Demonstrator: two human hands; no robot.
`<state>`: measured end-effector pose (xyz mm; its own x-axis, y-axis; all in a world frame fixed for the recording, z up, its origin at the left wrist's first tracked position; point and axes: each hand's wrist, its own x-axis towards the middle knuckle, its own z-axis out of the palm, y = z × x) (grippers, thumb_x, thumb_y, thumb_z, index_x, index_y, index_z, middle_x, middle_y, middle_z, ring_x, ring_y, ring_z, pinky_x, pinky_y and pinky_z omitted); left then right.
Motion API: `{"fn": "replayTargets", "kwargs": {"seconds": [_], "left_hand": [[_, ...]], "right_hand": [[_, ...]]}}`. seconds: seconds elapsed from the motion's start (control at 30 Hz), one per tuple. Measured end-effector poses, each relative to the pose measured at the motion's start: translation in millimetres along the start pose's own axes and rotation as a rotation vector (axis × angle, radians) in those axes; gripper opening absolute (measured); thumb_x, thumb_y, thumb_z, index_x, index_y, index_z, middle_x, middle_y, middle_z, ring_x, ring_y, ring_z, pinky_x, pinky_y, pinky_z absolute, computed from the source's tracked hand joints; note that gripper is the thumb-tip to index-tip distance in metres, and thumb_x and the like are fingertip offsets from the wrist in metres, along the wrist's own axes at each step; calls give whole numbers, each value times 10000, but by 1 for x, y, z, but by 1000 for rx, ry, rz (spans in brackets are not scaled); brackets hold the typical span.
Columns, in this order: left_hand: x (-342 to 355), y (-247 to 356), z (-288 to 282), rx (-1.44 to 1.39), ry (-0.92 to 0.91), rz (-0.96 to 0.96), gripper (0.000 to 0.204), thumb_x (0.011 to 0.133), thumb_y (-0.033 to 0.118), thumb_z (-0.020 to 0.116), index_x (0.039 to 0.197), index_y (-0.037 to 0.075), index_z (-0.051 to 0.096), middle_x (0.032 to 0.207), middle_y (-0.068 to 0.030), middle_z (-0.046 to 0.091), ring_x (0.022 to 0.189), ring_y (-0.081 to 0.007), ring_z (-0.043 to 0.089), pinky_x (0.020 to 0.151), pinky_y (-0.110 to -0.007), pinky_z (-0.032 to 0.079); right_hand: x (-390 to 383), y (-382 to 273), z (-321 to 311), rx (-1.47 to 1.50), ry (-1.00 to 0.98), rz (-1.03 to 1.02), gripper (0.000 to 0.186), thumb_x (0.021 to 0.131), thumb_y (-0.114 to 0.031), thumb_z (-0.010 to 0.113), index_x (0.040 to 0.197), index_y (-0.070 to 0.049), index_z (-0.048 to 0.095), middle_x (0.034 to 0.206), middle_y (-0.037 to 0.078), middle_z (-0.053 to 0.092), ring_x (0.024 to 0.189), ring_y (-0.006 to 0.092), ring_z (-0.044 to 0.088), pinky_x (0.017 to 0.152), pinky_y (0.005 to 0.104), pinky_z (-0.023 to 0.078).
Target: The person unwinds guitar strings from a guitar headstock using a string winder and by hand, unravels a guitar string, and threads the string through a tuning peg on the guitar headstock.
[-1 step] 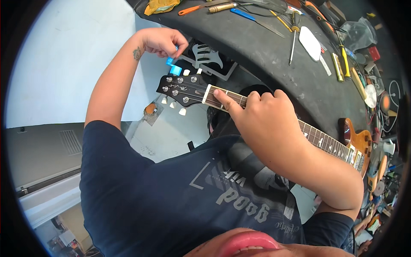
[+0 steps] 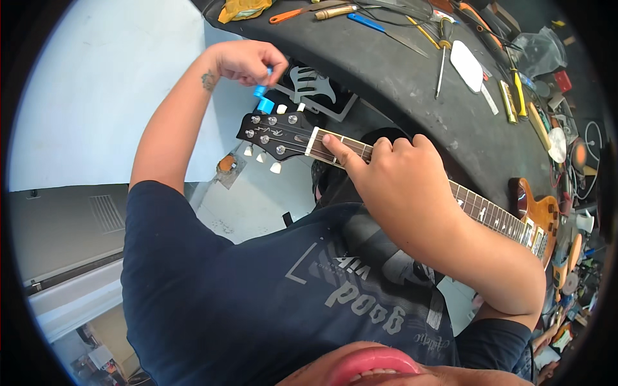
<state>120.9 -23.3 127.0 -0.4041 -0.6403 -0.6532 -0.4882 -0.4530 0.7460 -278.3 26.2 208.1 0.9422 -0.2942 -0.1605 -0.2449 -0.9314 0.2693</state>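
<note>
An electric guitar lies across in front of me, its black headstock (image 2: pixel 273 136) pointing left and its amber body (image 2: pixel 537 212) at the far right. Pinched in my left hand (image 2: pixel 252 62) is the crank of a blue string winder (image 2: pixel 266 105), whose head sits at a tuning peg on the headstock's far side; the fingertips are partly hidden. My right hand (image 2: pixel 405 183) lies over the guitar neck (image 2: pixel 486 211). Its index finger stretches onto the strings just beyond the white nut (image 2: pixel 311 141), while the other fingers curl over the neck, their tips hidden.
Beyond the neck curves a dark workbench (image 2: pixel 380 71) carrying a blue-handled file (image 2: pixel 367 21), a screwdriver (image 2: pixel 443 58) and a white plate (image 2: pixel 466 66). More tools crowd its right side. A pale blue panel (image 2: pixel 116 96) stands at left. A pale pickguard-like piece (image 2: pixel 313 85) rests below the bench edge.
My left hand has shifted slightly right, and the winder's crank has turned a little with it. The right hand stays in place on the neck.
</note>
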Motion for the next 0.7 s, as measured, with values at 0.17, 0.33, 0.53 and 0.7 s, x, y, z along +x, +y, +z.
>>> {"fn": "replayTargets", "kwargs": {"seconds": [0.17, 0.33, 0.53, 0.7], "left_hand": [[36, -2, 43, -139, 85, 156, 72, 719, 40, 691, 766, 26, 639, 670, -19, 594, 512, -73, 476, 435, -226, 288], [15, -13, 12, 182, 144, -26, 63, 712, 49, 677, 733, 34, 620, 650, -15, 561, 544, -69, 472, 437, -233, 274], [26, -10, 24, -252, -65, 365, 162, 786, 114, 751, 864, 32, 635, 824, -36, 647, 578, -75, 516, 480, -216, 385], [26, -10, 26, 77, 100, 58, 85, 742, 54, 675, 813, 52, 629, 699, 9, 577, 556, -57, 468, 472, -237, 354]], "right_hand": [[-1, 4, 5, 5, 64, -37, 773, 789, -165, 758, 1528, -210, 538, 822, 31, 641, 834, 204, 624, 725, 318, 419], [-7, 5, 15, 127, 174, -13, 748, 809, -121, 712, 1531, -205, 533, 891, 88, 634, 817, 230, 615, 717, 337, 445], [-7, 3, 15, 200, 92, 23, 760, 857, -69, 656, 1576, -229, 468, 945, 84, 591, 817, 231, 621, 730, 363, 492], [-9, 5, 19, 196, 131, 16, 745, 849, -62, 659, 1556, -230, 495, 934, 75, 585, 809, 230, 614, 732, 358, 485]]}}
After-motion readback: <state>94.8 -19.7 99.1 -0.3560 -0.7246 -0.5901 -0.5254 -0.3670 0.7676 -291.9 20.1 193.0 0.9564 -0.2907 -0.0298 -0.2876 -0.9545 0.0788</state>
